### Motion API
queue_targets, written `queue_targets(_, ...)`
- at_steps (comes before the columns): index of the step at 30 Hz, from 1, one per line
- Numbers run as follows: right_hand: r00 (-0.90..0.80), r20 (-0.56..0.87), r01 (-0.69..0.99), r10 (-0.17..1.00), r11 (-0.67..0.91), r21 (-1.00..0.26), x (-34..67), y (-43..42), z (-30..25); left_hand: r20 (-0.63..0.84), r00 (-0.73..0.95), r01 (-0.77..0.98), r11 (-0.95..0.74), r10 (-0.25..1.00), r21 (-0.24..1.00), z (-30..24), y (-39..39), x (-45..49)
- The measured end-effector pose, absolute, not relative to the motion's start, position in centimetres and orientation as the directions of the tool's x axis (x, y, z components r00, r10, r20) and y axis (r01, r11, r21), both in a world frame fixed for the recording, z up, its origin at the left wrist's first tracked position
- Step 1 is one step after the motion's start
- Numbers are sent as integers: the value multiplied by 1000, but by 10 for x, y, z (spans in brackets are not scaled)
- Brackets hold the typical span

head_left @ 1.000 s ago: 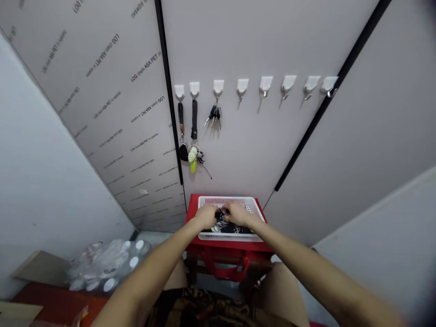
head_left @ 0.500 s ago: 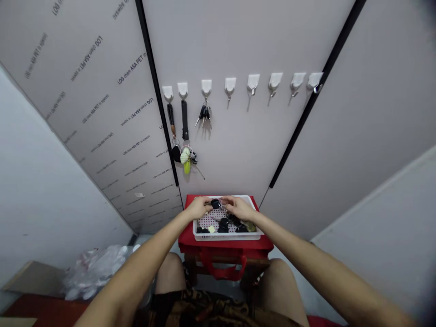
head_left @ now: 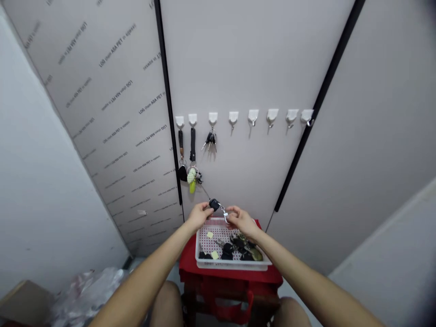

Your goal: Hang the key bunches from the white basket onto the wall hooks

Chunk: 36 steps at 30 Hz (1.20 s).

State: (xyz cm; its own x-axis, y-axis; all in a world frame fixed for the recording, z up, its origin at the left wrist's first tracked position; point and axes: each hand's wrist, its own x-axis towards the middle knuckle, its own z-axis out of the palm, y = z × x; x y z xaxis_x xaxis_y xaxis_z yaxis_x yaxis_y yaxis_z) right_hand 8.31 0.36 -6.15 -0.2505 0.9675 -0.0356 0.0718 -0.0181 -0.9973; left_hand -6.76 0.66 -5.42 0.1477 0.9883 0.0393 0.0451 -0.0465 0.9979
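Grey wall, eight hooks, three with keys, left hand gripping black key fob, right hand apparently pinching its clip

Pale grey wall panels, divided by black trim strips, carry a row of white adhesive hooks, with crumpled clear plastic low at left.

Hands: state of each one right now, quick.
Left hand: closed, holding a black car key fob.
Right hand: curled at the fob's metal clip; cannot tell whether it grips it.
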Motion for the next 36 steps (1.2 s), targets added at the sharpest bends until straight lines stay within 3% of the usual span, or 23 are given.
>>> queue_targets(4, -154, 131, 280, 979, 171, -945, 94, 21, -26, 78, 129, 195, -102, 989, 975, -50, 13, -71)
queue_targets(7, -148, 317, 382, 937, 349, -856, 96, 32, 19, 212, 80, 307, -226, 974, 924, -28, 17, -62)
queue_targets(12, -124, 561, 403, 818, 558, -725, 88, 48, 96, 526, -42, 419, -463, 850, 781, 37, 25, -36)
queue_targets(17, -32, 689, 425, 724, 634, -646, 82, 67, 145, 641, -74, 435, -553, 764, 710, 88, 36, -20)
queue_targets(22, 64, 701, 558, 711, 556, -615, 77, 82, 162, 675, -43, 498, -570, 737, 654, 102, 47, -16)
queue_targets(29, 35, 689, 717, 724, 462, -522, 77, 84, 159, 610, 0, 599, -488, 792, 634, 97, 43, -20)
queue_targets(33, 15, 721, 745, 692, 474, -470, 87, 63, 127, 558, 99, 624, -488, 824, 610, 54, 30, -28)
queue_targets(36, -217, 542, 765, 812, 486, -422, 99, 42, 71, 361, 280, 653, -453, 889, 607, -8, 15, -35)
